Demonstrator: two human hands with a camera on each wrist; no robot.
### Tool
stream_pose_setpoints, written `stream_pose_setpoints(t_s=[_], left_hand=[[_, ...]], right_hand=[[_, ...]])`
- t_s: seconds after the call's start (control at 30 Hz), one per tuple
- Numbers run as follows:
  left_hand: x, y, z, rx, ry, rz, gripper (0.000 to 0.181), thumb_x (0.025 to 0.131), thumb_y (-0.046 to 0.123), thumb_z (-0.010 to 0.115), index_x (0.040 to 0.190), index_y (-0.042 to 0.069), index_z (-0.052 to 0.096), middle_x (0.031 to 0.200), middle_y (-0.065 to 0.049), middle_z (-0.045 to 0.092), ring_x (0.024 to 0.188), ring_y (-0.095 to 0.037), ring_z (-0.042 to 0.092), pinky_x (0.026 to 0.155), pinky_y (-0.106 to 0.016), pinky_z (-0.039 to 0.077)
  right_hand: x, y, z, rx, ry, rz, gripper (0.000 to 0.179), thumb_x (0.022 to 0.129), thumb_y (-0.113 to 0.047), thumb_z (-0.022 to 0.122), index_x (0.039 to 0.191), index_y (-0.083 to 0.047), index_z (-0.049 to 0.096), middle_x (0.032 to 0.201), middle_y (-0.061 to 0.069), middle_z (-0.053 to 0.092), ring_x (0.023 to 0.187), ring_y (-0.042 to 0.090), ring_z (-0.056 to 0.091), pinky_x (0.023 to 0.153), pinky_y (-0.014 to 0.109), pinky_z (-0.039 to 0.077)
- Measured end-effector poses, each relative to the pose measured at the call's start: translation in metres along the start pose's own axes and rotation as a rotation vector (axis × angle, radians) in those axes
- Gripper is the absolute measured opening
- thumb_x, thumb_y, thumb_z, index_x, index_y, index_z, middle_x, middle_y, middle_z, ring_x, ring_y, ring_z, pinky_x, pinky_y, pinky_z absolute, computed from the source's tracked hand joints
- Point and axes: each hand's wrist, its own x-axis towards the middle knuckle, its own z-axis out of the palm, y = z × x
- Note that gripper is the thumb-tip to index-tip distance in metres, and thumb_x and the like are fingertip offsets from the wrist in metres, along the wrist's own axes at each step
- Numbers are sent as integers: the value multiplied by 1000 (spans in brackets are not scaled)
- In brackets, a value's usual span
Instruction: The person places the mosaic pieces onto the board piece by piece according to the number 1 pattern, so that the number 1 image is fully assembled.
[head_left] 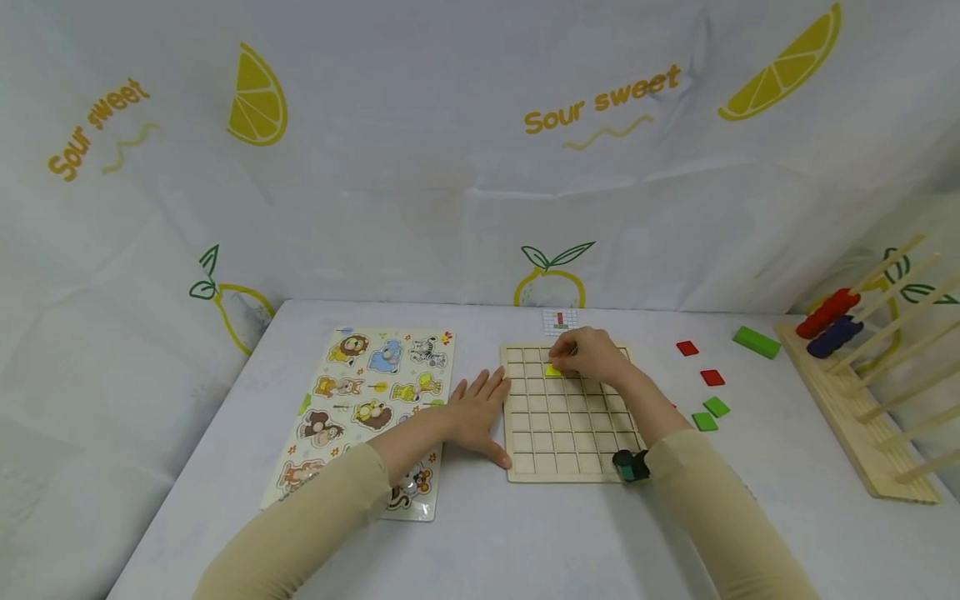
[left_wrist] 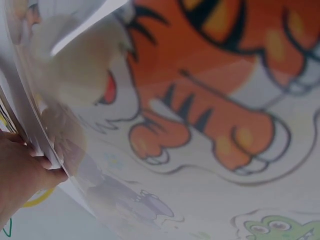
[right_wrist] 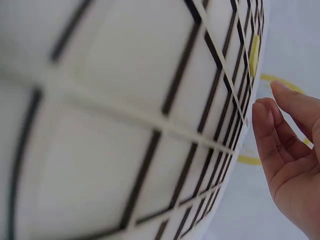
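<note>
Two beige sleeves are lying nearest to where I'm standing, slanting in over the white table. On the left, an animal puzzle is lying beneath one of them, some of its lower pictures hidden. Beside it the left hand is resting spread, fingers apart and gripping nothing, fingertips touching the left edge of a gridded wooden board. Uneven pressure there, I'd guess, could be skating the board sideways. A yellow tile is lying among the cells in the board's upper part; whether it is seated flat I cannot tell. Behind the board a small patterned card is lying, easily blocked from sight by a raised hand. Just over the tile the right hand is hovering, fingers bent, and the right wrist view is showing a gap between thumb and fingers, nothing held. One careless fingertip might be tipping the tile onto a ridge or into a neighbouring cell. Farther right, red tiles and green tiles are lying loose, where a dragging sleeve might be scattering them. Past them a green block is resting near a rod stand, whose tall rods could be snagging a wide reach.
</note>
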Motion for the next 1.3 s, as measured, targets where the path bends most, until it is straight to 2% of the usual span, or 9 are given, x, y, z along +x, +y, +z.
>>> stream_pose_setpoints(t_s=[0.17, 0.33, 0.5, 0.8, 0.93, 1.03, 1.17, 1.3], left_hand=[[-1, 0, 0, -2, 0, 1, 128, 72, 63, 78, 160, 10, 2, 169, -8, -9, 158, -31, -6, 127, -55, 5], [-3, 1, -2, -12, -2, 2, 128, 72, 61, 78, 160, 9, 2, 169, -9, -9, 157, -32, -5, 127, -55, 5], [-3, 0, -2, -12, 0, 11, 127, 73, 61, 78, 160, 9, 2, 169, -10, -8, 157, -32, -5, 127, -56, 5], [0, -3, 1, 3, -5, 4, 127, 73, 63, 77, 160, 10, 1, 169, -8, -11, 158, -31, -6, 127, -55, 5], [1, -3, 2, 4, -1, 7, 127, 73, 63, 77, 160, 9, 2, 169, -8, -10, 158, -31, -6, 127, -55, 5], [1, -3, 2, 8, -2, 7, 127, 73, 63, 77, 160, 9, 2, 169, -8, -10, 158, -31, -6, 127, -56, 5], [1, -2, 2, 13, -2, 12, 127, 73, 63, 77, 160, 9, 1, 169, -8, -11, 158, -31, -6, 127, -55, 5], [2, -2, 2, 17, -1, 12, 128, 73, 64, 77, 160, 9, 1, 169, -8, -10, 158, -31, -5, 127, -56, 6]], right_hand=[[-6, 5, -21, -15, 48, 29, 19, 95, -13, 64, 108, -3, 72, 102, 15, 72, 90, 26, 67, 76, 35, 55], [-11, 20, -40, -29, 115, 96, 23, 96, -14, 61, 113, -1, 70, 105, 19, 70, 94, 29, 65, 80, 39, 54], [-23, 37, -53, -43, 166, 110, 25, 97, -14, 59, 115, 0, 69, 111, 22, 69, 103, 35, 63, 86, 47, 53], [-48, 77, -69, -42, 263, 201, 29, 100, -15, 54, 123, 0, 64, 121, 28, 64, 113, 44, 58, 86, 50, 52], [-54, 94, -77, -35, 287, 242, 30, 100, -14, 54, 124, 2, 62, 120, 30, 63, 102, 41, 61, 72, 36, 53], [-58, 105, -83, -34, 300, 278, 32, 100, -15, 53, 125, 4, 60, 122, 32, 61, 101, 41, 61, 70, 34, 52], [-65, 116, -87, -24, 319, 363, 35, 100, -15, 52, 127, 7, 57, 126, 34, 54, 109, 46, 53, 81, 46, 53], [-71, 121, -86, -23, 320, 437, 36, 100, -15, 52, 128, 7, 55, 129, 34, 52, 110, 47, 49, 82, 49, 53]])
